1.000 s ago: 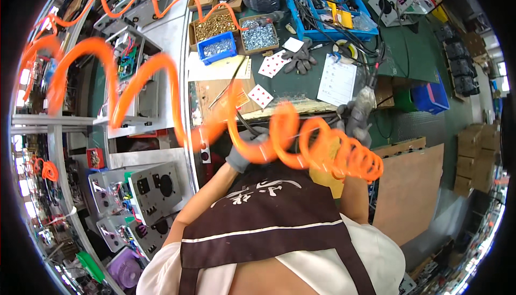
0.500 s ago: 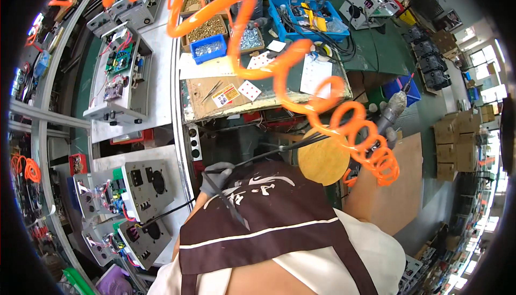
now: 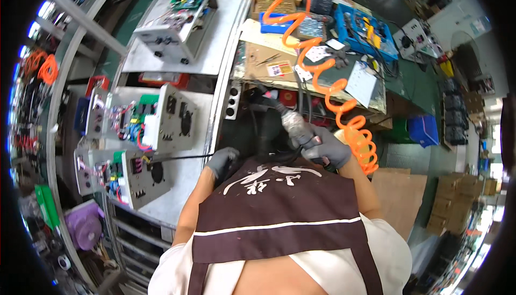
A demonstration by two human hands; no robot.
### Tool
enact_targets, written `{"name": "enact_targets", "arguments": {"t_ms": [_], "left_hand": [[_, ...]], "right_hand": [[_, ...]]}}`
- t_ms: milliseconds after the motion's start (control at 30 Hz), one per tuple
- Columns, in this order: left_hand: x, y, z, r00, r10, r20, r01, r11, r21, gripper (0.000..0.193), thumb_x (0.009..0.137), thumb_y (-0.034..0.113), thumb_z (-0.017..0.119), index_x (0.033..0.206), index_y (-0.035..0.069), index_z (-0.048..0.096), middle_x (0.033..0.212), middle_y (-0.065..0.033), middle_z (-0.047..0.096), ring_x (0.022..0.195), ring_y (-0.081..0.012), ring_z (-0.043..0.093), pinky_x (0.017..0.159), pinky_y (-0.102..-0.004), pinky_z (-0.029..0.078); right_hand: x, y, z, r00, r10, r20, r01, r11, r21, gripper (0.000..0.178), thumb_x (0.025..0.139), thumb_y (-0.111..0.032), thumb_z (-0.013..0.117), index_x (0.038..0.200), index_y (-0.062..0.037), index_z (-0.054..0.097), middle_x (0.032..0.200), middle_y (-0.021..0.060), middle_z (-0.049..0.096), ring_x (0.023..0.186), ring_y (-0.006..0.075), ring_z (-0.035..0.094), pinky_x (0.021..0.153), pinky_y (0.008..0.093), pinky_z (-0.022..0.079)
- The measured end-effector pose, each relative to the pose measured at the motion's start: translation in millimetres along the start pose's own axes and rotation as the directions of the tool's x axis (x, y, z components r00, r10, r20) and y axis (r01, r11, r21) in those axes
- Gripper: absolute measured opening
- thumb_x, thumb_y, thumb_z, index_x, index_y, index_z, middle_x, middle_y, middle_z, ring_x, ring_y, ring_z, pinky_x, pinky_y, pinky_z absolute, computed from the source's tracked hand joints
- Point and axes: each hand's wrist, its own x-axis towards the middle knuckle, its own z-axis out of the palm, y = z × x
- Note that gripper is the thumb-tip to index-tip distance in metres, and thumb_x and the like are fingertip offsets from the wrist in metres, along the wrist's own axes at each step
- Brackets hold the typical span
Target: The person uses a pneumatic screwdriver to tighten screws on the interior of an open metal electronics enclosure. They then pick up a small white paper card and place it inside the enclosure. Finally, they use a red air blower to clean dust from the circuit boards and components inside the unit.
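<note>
My right hand, in a grey glove, is closed around a pistol-shaped power driver with a tape-wrapped body. Its narrow front end points away and left, toward the dark space under the bench edge. On the left, my gloved left hand is curled beside the metal bench edge, closed on a black cable. That cable runs left to an opened grey metal unit with exposed boards and wires. An orange coiled hose hangs from above and comes down beside my right forearm.
Another opened unit and a larger one stand on the left bench. The green workbench ahead carries a blue screw bin, a blue tool crate and a white sheet. Cardboard boxes are stacked right.
My right hand has brought the driver from the far right in to the middle, before my apron. The dark cable lengths no longer cross my apron. The whole view has turned.
</note>
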Motion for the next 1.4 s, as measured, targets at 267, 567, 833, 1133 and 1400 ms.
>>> {"name": "enact_targets", "arguments": {"t_ms": [267,567,833,1133,1400], "left_hand": [[-56,85,68,0.894,0.394,-0.213,-0.446,0.754,-0.481,0.033,0.084,0.0,0.046,0.116,-0.009,0.049,0.096,-0.015,0.06,0.069,-0.012,0.053,0.057,-0.018,0.046],[-63,135,68,0.753,0.552,-0.358,-0.637,0.471,-0.61,0.025,0.093,0.026,0.048,0.102,0.002,0.052,0.076,-0.0041,0.057,0.056,-0.0098,0.048,0.044,-0.0195,0.034],[-83,125,75,0.593,0.746,-0.303,-0.655,0.228,-0.72,0.026,0.087,0.017,0.059,0.105,0.0,0.05,0.079,-0.0049,0.048,0.066,-0.0122,0.044,0.051,-0.019,0.036],[-88,119,82,0.62,0.724,-0.303,-0.651,0.26,-0.713,0.021,0.087,0.017,0.059,0.104,0.004,0.055,0.077,-0.0028,0.051,0.063,-0.011,0.045,0.049,-0.0192,0.037],[-101,137,81,0.325,0.666,-0.672,-0.787,0.584,0.198,0.014,0.086,0.017,0.06,0.091,0.004,0.059,0.059,0.0037,0.046,0.048,-0.0035,0.036,0.042,-0.02,0.026]], "right_hand": [[55,-1,44,0.872,0.122,0.473,0.073,0.925,-0.373,0.067,0.063,-0.023,0.076,0.119,-0.0008,0.046,0.1,0.0074,0.054,0.091,0.0149,0.049,0.081,0.0284,0.04],[77,-29,47,0.731,0.305,0.611,0.161,0.792,-0.588,0.066,0.064,-0.02,0.073,0.12,-0.001,0.045,0.104,0.0107,0.055,0.095,0.0171,0.052,0.085,0.0305,0.041],[90,-23,21,0.802,0.212,0.558,0.112,0.864,-0.49,0.065,0.064,-0.02,0.072,0.12,-0.0007,0.044,0.1,0.0092,0.054,0.089,0.0163,0.052,0.079,0.0293,0.042],[96,-26,3,0.804,0.164,0.571,0.086,0.919,-0.386,0.068,0.063,-0.024,0.074,0.119,0.0004,0.045,0.101,0.008,0.053,0.091,0.0162,0.051,0.081,0.029,0.042],[114,-46,8,0.844,0.21,0.494,0.298,0.584,-0.755,0.069,0.059,-0.031,0.067,0.116,0.0027,0.047,0.104,0.0216,0.056,0.096,0.0295,0.057,0.081,0.0356,0.046]]}}
